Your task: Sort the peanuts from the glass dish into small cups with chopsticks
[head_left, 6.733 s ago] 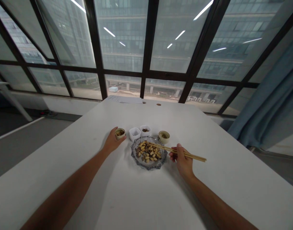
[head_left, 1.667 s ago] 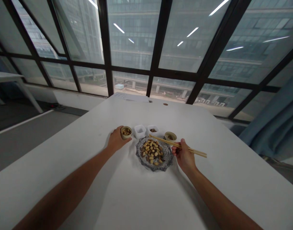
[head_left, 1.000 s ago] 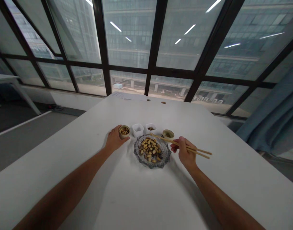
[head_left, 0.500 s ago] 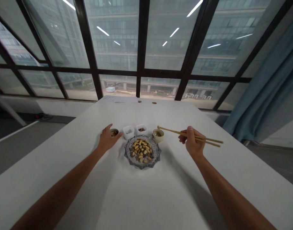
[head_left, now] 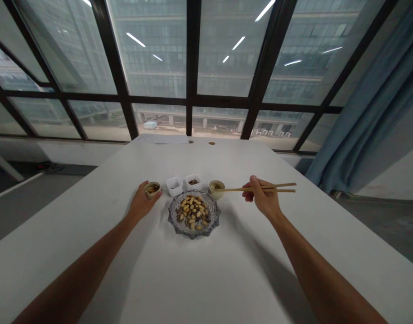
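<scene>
My left hand (head_left: 141, 203) is closed around a small pale cup (head_left: 153, 191), with brownish bits inside, its mouth tilted toward me. In my right hand (head_left: 263, 195) is a pair of wooden chopsticks (head_left: 280, 188), held almost level, the tips pointing left at a second small cup (head_left: 216, 190). Whether the tips touch that cup I cannot tell. Between the hands stands a scalloped glass bowl (head_left: 172, 220) holding a heap of pumpkin seeds (head_left: 193, 209) mixed with darker seeds. Behind it are two small white square dishes; the left dish (head_left: 174, 186) looks bare, the right dish (head_left: 193, 182) has dark bits.
All of this stands on a white table (head_left: 179, 279). Papers (head_left: 162, 139) lie at its far edge, near a round hole (head_left: 211, 143) in the top. Beyond are large windows, with a blue curtain (head_left: 355, 112) on the right.
My left hand has closed on the small cup and tilted it. The chopsticks have swung lower and flatter, their tips now lower by the right cup. The whole view has shifted slightly.
</scene>
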The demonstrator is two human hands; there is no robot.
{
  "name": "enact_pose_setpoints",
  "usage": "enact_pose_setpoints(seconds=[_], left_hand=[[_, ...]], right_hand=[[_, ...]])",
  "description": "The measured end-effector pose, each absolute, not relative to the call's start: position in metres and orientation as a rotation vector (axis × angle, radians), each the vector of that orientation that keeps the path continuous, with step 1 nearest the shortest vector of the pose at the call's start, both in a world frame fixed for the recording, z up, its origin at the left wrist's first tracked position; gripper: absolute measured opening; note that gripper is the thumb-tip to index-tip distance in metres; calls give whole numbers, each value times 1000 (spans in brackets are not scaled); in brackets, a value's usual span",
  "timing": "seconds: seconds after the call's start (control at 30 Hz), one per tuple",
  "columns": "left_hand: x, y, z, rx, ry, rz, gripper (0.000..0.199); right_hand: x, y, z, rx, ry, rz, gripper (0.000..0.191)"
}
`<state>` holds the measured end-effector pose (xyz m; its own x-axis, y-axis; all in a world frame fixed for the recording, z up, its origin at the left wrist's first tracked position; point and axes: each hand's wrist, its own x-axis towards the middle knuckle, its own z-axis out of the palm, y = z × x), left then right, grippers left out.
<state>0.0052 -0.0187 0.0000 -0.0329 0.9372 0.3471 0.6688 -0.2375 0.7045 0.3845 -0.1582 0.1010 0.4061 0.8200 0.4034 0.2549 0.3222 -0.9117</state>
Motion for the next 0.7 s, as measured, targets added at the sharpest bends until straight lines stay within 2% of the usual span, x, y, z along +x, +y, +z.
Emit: enact_pose_setpoints(seconds=[0.17,0.27,0.47,0.7], left_hand=[[8,-21,2,1931,1690,1161,74],[9,-22,1,1937,1675,1166,73],[10,-21,-1,1949,1660,1179,71],[13,-22,0,1956,1666,1202,68]], right_hand=[[351,-175,114,-1247,-1473,1046,47],[333,-176,106,-1233,-1547,1140,40],[333,-165,86,-1235,-1444,897,41],[345,-164,86,-1232,-1287,640,45]])
